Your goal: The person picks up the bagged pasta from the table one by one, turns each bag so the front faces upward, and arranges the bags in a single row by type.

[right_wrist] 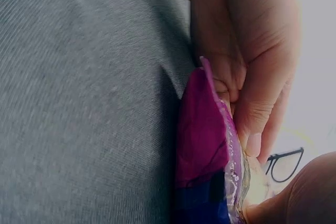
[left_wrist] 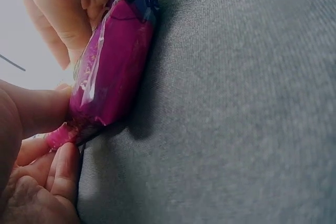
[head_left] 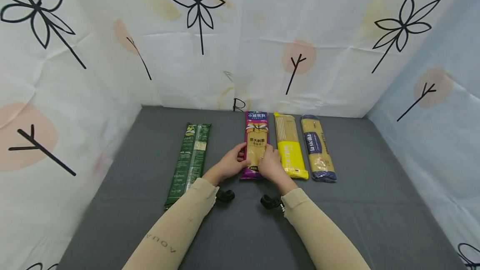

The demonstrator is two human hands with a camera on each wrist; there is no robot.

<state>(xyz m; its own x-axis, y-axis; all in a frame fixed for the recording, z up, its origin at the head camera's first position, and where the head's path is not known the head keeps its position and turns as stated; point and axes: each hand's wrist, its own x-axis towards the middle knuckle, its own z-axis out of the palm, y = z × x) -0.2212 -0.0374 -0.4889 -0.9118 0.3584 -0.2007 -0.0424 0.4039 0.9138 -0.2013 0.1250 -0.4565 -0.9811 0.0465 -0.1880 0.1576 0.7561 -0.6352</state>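
Note:
Both hands are on a purple-and-blue pasta pack (head_left: pixel 257 136) with a window of yellow strands, lying lengthwise on the grey cloth. My left hand (head_left: pixel 229 163) grips its left edge; in the left wrist view the thumb and fingers (left_wrist: pixel 64 169) pinch a purple edge of the wrapper. My right hand (head_left: pixel 271 165) holds the opposite edge near the lower end. In the right wrist view its thumb, at the lower right, touches the pack (right_wrist: pixel 202 135). The undersides of the fingers are partly hidden by the wrapper.
Right of the held pack lie a yellow pasta pack (head_left: pixel 292 153) and a blue-labelled pasta pack (head_left: pixel 318 149). A green pack (head_left: pixel 191 157) lies slantwise at the left, close to the left sleeve. Patterned white cloth (head_left: pixel 258 74) walls in the grey table (head_left: pixel 375 186).

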